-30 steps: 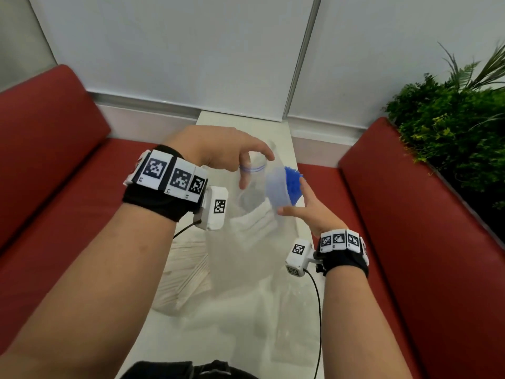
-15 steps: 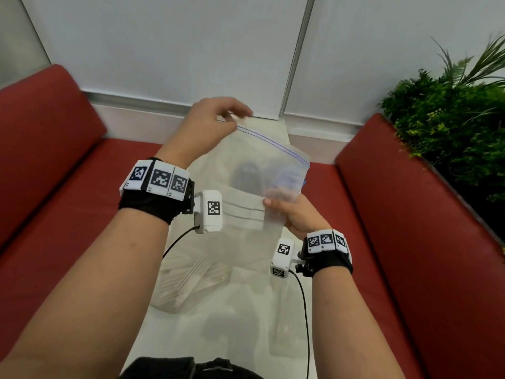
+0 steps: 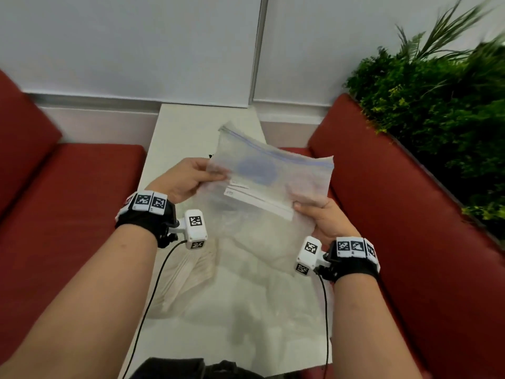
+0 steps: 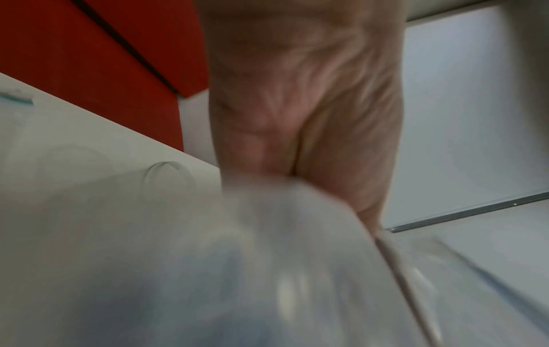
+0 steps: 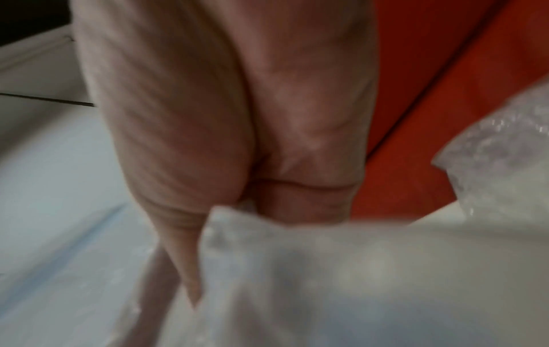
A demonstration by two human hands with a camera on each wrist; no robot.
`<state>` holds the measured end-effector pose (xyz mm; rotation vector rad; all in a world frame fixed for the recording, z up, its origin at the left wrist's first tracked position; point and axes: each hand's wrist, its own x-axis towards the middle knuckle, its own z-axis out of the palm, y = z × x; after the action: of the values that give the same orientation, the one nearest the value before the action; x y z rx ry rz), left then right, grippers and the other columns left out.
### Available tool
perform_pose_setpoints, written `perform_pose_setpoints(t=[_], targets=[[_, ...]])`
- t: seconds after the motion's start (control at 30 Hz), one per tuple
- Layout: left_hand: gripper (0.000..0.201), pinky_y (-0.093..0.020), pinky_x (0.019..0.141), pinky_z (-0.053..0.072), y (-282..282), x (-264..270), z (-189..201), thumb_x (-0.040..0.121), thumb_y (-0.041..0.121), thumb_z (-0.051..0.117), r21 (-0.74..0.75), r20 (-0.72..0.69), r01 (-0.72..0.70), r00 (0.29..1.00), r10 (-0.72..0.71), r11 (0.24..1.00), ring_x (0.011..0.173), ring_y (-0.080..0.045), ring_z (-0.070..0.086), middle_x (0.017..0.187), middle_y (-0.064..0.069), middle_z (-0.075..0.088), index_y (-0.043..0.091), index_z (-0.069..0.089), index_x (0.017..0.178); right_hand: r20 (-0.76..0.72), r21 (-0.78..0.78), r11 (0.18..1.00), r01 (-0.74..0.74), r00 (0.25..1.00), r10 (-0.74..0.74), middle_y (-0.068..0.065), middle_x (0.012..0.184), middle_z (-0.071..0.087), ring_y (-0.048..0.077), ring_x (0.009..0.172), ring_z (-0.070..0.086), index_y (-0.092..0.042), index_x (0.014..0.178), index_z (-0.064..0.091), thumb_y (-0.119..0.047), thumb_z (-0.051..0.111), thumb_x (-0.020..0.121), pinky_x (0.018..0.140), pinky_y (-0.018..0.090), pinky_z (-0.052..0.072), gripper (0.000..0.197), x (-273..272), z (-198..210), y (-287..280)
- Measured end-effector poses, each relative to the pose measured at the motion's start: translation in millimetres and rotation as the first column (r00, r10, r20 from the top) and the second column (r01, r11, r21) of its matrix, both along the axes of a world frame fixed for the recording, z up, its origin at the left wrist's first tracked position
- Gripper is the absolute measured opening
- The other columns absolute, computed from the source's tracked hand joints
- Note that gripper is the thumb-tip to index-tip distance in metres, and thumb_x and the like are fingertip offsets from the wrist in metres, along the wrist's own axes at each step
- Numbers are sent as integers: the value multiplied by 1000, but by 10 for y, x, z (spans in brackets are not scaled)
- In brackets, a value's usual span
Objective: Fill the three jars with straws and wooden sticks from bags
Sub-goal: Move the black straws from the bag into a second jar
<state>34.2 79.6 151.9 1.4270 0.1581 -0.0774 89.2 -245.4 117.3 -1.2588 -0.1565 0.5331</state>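
Both hands, left hand (image 3: 185, 179) and right hand (image 3: 325, 217), pinch a clear zip bag (image 3: 269, 184); contents blurred.

A narrow white counter (image 3: 175, 127) runs away toward a pale grey wall panel (image 3: 136, 42). Red upholstered bench seats flank it, one on the left (image 3: 71, 192) and one on the right (image 3: 410, 214). Behind the right seat stands a bushy green leafy plant (image 3: 437, 105).

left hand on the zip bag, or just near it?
Touching. In the head view the left hand pinches the zip bag at its left edge, thumb over the plastic; the right hand holds the opposite side.
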Motion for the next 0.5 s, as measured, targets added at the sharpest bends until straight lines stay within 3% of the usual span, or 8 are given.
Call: perform_pose_setpoints(t=[0.1,0.17,0.2,0.27,0.33,0.43,0.47,0.5], targets=[[32,-19,58,55,-22,65,88,85,-10,61,116,34,61,997,-65,991,67,-12,72,82,-3,77,12,79,72,40,-82,996,46,998,-42,24,111,70,37,93,68,2,82,76,10,66,79,77,49,54,13,-32,-55,-276],[41,-27,68,57,-20,136,167,81,-17,54,234,40,81,995,-92,969,88,-22,73,102,0,76,12,76,63,70,-183,982,35,997,-23,15,121,72,34,102,72,-1,62,72,21,50,85,72,36,58,39,-38,-66,-507],[43,-31,74,57,-13,177,218,78,-18,48,318,44,96,992,-116,943,96,-24,71,107,2,74,11,73,60,91,-276,960,47,996,-23,10,125,72,30,108,71,-6,63,74,20,48,89,74,30,56,45,-32,-39,-625],[42,-40,85,55,-54,255,349,70,-18,42,488,39,160,978,-204,858,101,-23,68,109,7,73,10,71,57,224,-490,855,171,972,-66,2,131,69,22,113,66,-22,85,82,7,57,93,85,32,50,39,32,39,-797],[42,-38,87,53,-216,323,469,64,-16,40,591,12,262,943,-334,763,100,-17,68,105,7,74,11,71,56,302,-525,830,189,953,-26,-8,142,60,13,124,56,-40,114,74,-10,70,89,99,37,44,40,109,148,-764],[43,-23,85,45,-598,411,641,64,-12,41,698,-64,418,845,-531,582,97,-4,67,102,13,74,17,72,55,315,-603,798,-8,916,247,-25,155,31,-1,146,24,-59,146,35,-36,90,69,113,28,28,97,122,271,-297],[43,-22,85,46,-714,433,679,65,-11,42,707,-77,461,804,-590,536,96,-3,67,103,13,74,18,72,55,292,-650,756,-76,894,341,-22,158,29,-1,147,22,-60,148,27,-39,93,63,113,27,30,110,95,249,-119],[42,-21,85,48,-806,443,703,66,-12,43,688,-62,499,764,-643,527,96,-5,68,105,11,74,18,71,55,267,-663,738,-126,881,390,-15,157,36,2,145,30,-56,149,32,-36,94,60,111,28,36,110,51,203,16]])
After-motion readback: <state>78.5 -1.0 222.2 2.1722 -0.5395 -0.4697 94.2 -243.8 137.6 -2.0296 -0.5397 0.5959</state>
